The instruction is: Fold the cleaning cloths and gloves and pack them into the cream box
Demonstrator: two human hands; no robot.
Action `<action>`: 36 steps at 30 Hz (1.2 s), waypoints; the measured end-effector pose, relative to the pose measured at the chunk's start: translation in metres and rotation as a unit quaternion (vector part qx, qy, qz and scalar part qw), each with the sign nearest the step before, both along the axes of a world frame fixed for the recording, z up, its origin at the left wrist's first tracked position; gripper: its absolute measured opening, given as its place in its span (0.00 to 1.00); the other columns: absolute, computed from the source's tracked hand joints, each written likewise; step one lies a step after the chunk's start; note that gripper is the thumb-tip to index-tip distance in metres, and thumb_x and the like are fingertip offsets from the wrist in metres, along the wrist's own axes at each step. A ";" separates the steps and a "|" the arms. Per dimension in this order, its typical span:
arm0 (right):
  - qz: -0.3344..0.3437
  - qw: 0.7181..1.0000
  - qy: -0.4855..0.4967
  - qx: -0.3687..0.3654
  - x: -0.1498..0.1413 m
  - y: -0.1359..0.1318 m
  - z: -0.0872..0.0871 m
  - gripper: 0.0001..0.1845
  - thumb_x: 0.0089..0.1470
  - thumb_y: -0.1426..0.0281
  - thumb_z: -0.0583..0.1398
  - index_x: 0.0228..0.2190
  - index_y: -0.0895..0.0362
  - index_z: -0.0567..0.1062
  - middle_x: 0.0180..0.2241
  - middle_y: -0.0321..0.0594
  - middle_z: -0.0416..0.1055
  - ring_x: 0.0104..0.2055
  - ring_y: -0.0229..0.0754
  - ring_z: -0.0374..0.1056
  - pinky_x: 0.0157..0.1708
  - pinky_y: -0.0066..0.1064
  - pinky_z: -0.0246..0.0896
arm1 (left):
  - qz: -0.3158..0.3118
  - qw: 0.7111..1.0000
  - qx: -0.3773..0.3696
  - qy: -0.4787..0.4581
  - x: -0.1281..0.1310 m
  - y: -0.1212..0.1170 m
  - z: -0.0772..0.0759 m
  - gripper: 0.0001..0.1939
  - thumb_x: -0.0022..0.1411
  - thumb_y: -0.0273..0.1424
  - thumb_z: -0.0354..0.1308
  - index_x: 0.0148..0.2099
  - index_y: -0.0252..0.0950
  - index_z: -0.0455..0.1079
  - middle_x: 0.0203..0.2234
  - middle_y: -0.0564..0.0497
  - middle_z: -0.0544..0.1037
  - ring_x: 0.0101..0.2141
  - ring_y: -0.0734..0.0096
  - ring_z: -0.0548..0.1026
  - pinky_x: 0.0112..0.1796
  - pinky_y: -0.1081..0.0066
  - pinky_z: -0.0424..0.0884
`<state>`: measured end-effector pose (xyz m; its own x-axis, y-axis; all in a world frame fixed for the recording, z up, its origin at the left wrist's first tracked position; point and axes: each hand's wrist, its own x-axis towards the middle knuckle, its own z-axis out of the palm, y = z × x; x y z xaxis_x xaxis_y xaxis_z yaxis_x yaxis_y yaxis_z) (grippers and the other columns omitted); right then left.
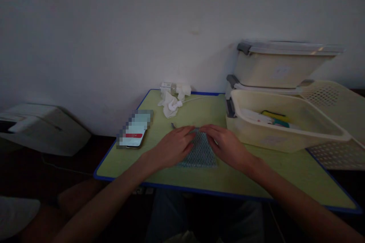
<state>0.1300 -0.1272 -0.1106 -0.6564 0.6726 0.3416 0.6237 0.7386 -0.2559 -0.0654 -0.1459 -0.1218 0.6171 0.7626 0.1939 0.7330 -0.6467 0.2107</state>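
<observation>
A flat grey-blue textured piece point(201, 153), knitted or woven in look, lies on the table in front of me. My left hand point(178, 144) is at its far left side, fingers bent over the far edge and thumb on the near side. From the right, my right hand point(225, 144) meets the same edge, its fingertips almost touching those of the left. Both hands seem to hold that edge, though the fingers partly hide the contact. A short dark end point(173, 125) sticks out beyond my left hand; whether it belongs to the piece I cannot tell.
A lit phone point(135, 131) lies at the table's left. Crumpled tissues point(170, 104), a clear bottle point(167, 86) and a white cable point(195, 99) lie at the back. An open cream bin point(273, 140) holds several items; a lidded box point(279, 68) stands behind. A blue rim point(185, 188) edges the table.
</observation>
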 end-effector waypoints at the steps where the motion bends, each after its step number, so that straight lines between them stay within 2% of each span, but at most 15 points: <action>1: 0.003 1.000 -0.019 -0.005 0.003 0.001 -0.003 0.20 0.53 0.81 0.49 0.44 0.64 0.73 0.44 0.50 0.73 0.45 0.45 0.70 0.46 0.39 0.66 | -0.025 1.000 -0.004 0.015 0.004 0.005 -0.003 0.17 0.64 0.28 0.46 0.53 0.28 0.64 0.55 0.38 0.67 0.56 0.60 0.65 0.56 0.60 0.61; 5: 0.021 0.996 -0.080 -0.033 0.015 0.003 -0.017 0.21 0.57 0.75 0.51 0.51 0.65 0.69 0.52 0.52 0.67 0.53 0.47 0.65 0.53 0.41 0.61 | -0.077 0.996 -0.011 0.054 0.011 0.016 -0.022 0.25 0.63 0.35 0.51 0.59 0.26 0.58 0.58 0.35 0.63 0.58 0.56 0.62 0.57 0.60 0.58; 11: 0.059 0.981 -0.160 -0.090 0.033 0.007 -0.032 0.32 0.57 0.60 0.54 0.58 0.66 0.60 0.59 0.55 0.55 0.61 0.50 0.55 0.58 0.46 0.51 | -0.064 0.994 -0.039 0.076 0.006 0.013 -0.042 0.32 0.64 0.41 0.47 0.64 0.27 0.49 0.63 0.37 0.52 0.63 0.58 0.51 0.60 0.59 0.50; 14: 0.062 0.976 -0.177 -0.113 0.038 0.008 -0.037 0.38 0.56 0.55 0.54 0.60 0.66 0.54 0.61 0.55 0.49 0.63 0.52 0.49 0.59 0.54 0.45 | -0.057 0.996 -0.036 0.063 0.004 0.011 -0.048 0.32 0.65 0.41 0.46 0.65 0.31 0.45 0.64 0.41 0.49 0.64 0.61 0.47 0.61 0.60 0.46; 17: 0.065 0.974 -0.180 -0.119 0.042 0.008 -0.043 0.42 0.55 0.52 0.53 0.61 0.66 0.49 0.62 0.56 0.45 0.64 0.53 0.45 0.59 0.58 0.40 | -0.043 0.997 -0.031 0.047 0.003 0.009 -0.054 0.34 0.63 0.43 0.47 0.66 0.33 0.45 0.65 0.44 0.49 0.64 0.58 0.43 0.61 0.58 0.45; 21: 0.083 0.975 -0.168 -0.117 0.046 0.008 -0.051 0.49 0.52 0.48 0.55 0.63 0.64 0.43 0.63 0.56 0.43 0.65 0.53 0.41 0.60 0.58 0.36 | -0.040 0.999 -0.028 0.025 0.001 0.008 -0.057 0.38 0.60 0.45 0.51 0.67 0.36 0.43 0.65 0.46 0.48 0.65 0.56 0.40 0.61 0.56 0.46; 25: 0.087 0.974 -0.166 -0.124 0.047 0.008 -0.055 0.49 0.53 0.48 0.53 0.63 0.62 0.39 0.64 0.55 0.40 0.66 0.51 0.39 0.61 0.56 0.33 | -0.043 0.998 -0.031 0.031 0.001 0.008 -0.058 0.38 0.61 0.43 0.52 0.67 0.35 0.42 0.66 0.47 0.45 0.65 0.56 0.39 0.61 0.56 0.47; 28: 0.089 0.972 -0.165 -0.142 0.048 0.010 -0.052 0.48 0.54 0.47 0.51 0.63 0.62 0.40 0.64 0.56 0.40 0.66 0.52 0.39 0.61 0.57 0.32 | -0.041 0.998 -0.034 0.037 0.002 0.008 -0.056 0.38 0.61 0.44 0.51 0.67 0.34 0.43 0.66 0.47 0.45 0.65 0.55 0.40 0.61 0.56 0.47; 31: 0.097 0.964 -0.170 -0.180 0.047 0.013 -0.039 0.46 0.55 0.46 0.49 0.62 0.64 0.45 0.63 0.56 0.41 0.66 0.53 0.39 0.61 0.57 0.34 | -0.044 0.997 -0.037 0.043 0.003 0.008 -0.053 0.37 0.61 0.44 0.50 0.66 0.33 0.45 0.65 0.46 0.47 0.64 0.54 0.41 0.61 0.56 0.47; 34: 0.082 0.967 -0.135 -0.201 0.039 0.015 -0.022 0.39 0.58 0.49 0.45 0.61 0.64 0.53 0.62 0.54 0.49 0.63 0.51 0.48 0.60 0.52 0.45 | -0.048 0.997 -0.035 0.043 0.003 0.008 -0.051 0.35 0.62 0.44 0.49 0.65 0.31 0.47 0.65 0.43 0.48 0.64 0.52 0.43 0.61 0.55 0.48; 36: 0.037 0.983 -0.069 -0.164 0.029 0.014 -0.015 0.34 0.61 0.53 0.43 0.58 0.62 0.60 0.58 0.53 0.59 0.60 0.48 0.57 0.57 0.47 0.53 | -0.046 0.998 -0.029 0.030 0.003 0.008 -0.051 0.35 0.62 0.44 0.49 0.65 0.32 0.48 0.64 0.42 0.50 0.64 0.52 0.43 0.60 0.54 0.48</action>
<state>0.1588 -0.1137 -0.1254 -0.7328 0.6802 0.0180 0.6170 0.6754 -0.4040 -0.0625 -0.1376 -0.1730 0.6942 0.7113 0.1104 0.6839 -0.6995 0.2072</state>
